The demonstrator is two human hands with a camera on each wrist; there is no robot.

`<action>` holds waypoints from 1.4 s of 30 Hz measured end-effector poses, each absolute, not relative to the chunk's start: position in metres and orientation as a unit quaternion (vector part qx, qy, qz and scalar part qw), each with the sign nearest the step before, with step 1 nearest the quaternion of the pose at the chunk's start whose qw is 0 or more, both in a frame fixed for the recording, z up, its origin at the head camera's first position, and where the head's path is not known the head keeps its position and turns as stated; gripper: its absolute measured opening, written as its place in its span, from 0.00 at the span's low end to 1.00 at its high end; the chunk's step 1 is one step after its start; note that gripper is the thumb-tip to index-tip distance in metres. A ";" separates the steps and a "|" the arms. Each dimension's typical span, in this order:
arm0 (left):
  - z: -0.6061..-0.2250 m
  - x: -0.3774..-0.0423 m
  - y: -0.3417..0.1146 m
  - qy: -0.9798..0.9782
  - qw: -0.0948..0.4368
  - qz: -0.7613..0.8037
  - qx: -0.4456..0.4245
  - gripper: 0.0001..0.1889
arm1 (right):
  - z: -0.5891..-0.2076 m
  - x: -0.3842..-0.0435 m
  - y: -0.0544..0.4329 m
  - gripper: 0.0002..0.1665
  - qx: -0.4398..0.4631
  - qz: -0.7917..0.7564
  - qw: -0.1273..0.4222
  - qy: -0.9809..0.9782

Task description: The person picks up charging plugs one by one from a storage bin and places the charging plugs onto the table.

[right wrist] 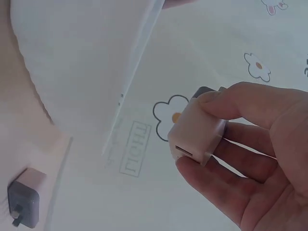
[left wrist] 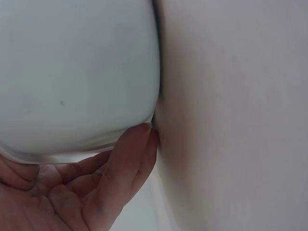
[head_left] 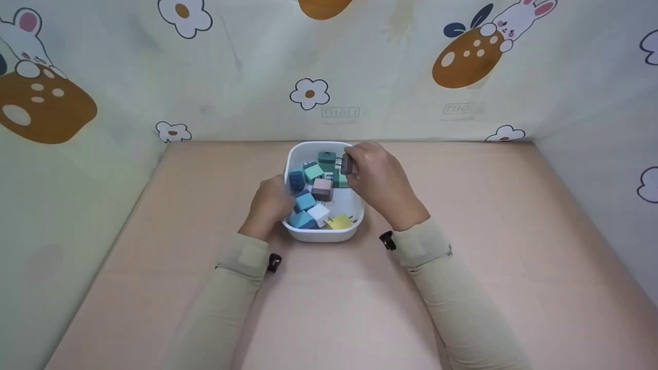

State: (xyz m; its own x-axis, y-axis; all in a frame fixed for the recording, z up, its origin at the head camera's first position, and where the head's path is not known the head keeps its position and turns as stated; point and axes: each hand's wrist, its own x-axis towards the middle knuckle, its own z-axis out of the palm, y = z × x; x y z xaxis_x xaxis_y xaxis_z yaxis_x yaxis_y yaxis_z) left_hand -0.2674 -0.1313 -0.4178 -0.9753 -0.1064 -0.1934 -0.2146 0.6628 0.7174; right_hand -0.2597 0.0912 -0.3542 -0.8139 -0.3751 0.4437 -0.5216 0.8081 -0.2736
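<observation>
My right hand (head_left: pixel 380 180) pinches a pink-and-grey USB charger plug (right wrist: pixel 198 129) between thumb and fingers over the right rim of a white plastic tub (head_left: pixel 324 236). Its prongs point left in the head view. At the tub's left side my left hand (head_left: pixel 271 203) grips the rim, its fingers against the outer wall in the left wrist view. Several charger plugs lie inside the tub, among them a pink-brown one (head_left: pixel 322 189), a dark blue one (head_left: pixel 297 181), a white one (head_left: pixel 318 214), a yellow one (head_left: pixel 340 222) and a green one (head_left: pixel 327 157).
Another pink-and-grey charger plug (right wrist: pixel 26 197) lies on the table in the right wrist view. A pale pink surface (head_left: pixel 334 308) covers the table. Patterned sheeting (head_left: pixel 247 67) with flowers and rabbits rises at the back and both sides.
</observation>
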 end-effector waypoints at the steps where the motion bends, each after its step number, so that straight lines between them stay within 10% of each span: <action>1: -0.418 -0.267 -0.131 0.910 0.067 0.400 -0.089 0.27 | -0.353 -0.260 0.093 0.26 0.237 0.197 0.190 -0.932; 42: -0.417 -0.268 -0.129 0.914 0.077 0.387 -0.098 0.28 | -0.351 -0.295 0.159 0.32 0.075 0.271 0.210 -0.937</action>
